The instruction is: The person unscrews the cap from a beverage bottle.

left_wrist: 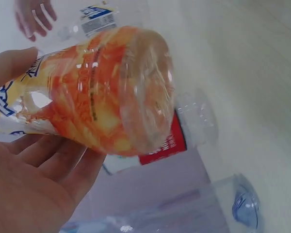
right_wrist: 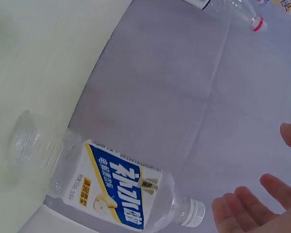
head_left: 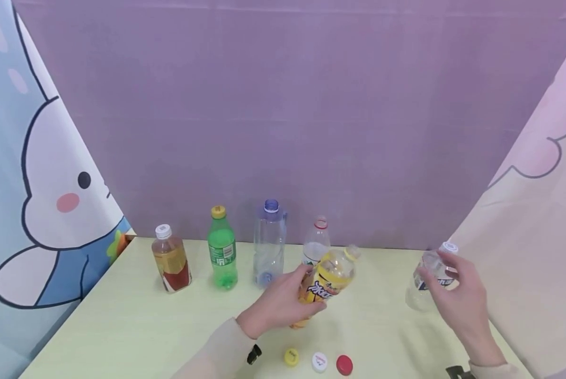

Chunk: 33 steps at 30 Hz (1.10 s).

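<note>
My left hand (head_left: pixel 283 302) grips an empty soft-drink bottle (head_left: pixel 332 276) with a yellow and orange label, tilted with its neck toward the upper right. A yellow ring circles that neck. In the left wrist view, the bottle's clear base (left_wrist: pixel 148 92) points away from the palm. At the right, my right hand (head_left: pixel 463 300) hovers by a clear bottle (right_wrist: pixel 119 187) with a blue and white label and a white cap (right_wrist: pixel 193 213). The right wrist view shows the fingers (right_wrist: pixel 247 208) apart from this upright bottle, loosely spread.
Along the back stand a bottle of brown drink (head_left: pixel 171 258), a green bottle (head_left: pixel 222 252), a tall clear bottle (head_left: pixel 270 242) and a red-ringed clear bottle (head_left: pixel 317 242). Yellow (head_left: pixel 291 357), white (head_left: pixel 319 362) and red caps (head_left: pixel 344 365) lie at the table's front.
</note>
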Motion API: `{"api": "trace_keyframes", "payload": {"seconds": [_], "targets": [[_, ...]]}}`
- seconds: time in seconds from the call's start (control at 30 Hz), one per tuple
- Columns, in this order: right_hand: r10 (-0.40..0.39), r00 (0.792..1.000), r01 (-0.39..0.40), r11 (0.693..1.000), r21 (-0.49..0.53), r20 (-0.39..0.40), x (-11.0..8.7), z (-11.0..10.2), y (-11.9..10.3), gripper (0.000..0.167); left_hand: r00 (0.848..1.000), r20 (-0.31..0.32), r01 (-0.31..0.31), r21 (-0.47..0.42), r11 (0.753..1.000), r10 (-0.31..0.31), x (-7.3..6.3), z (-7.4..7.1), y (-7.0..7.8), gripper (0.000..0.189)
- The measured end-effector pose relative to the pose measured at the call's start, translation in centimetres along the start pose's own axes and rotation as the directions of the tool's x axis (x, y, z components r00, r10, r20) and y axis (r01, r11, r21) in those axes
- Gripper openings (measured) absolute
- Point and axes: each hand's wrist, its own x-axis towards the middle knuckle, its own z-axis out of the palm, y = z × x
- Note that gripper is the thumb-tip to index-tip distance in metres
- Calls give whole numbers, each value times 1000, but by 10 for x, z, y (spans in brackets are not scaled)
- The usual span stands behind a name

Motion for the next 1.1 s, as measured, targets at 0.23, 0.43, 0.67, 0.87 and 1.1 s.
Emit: {"api": "trace_keyframes", "payload": {"seconds": [0.23, 0.43, 0.67, 0.87, 1.1], "targets": [[94, 995, -94, 995, -11, -23, 3, -4, 10, 56, 999, -8, -31, 7, 999, 31, 17, 15, 3, 75], [202, 979, -203, 978, -52, -28, 8, -9, 21, 66, 997, 2, -72, 26, 997, 72, 32, 28, 11, 68], [288, 950, -286, 958, -33, 119, 17, -14, 41, 85, 997, -5, -80, 31, 996, 81, 49, 40, 17, 67], [313, 908, -310, 949, -58, 278, 24, -14, 65, 99, 998, -13, -59, 30, 998, 59, 63, 48, 20, 65], [334, 872, -360, 933, 5, 358, 27, -8, 79, 100, 1000, -1, 9, -14, 1000, -9, 78, 61, 26, 61]]}}
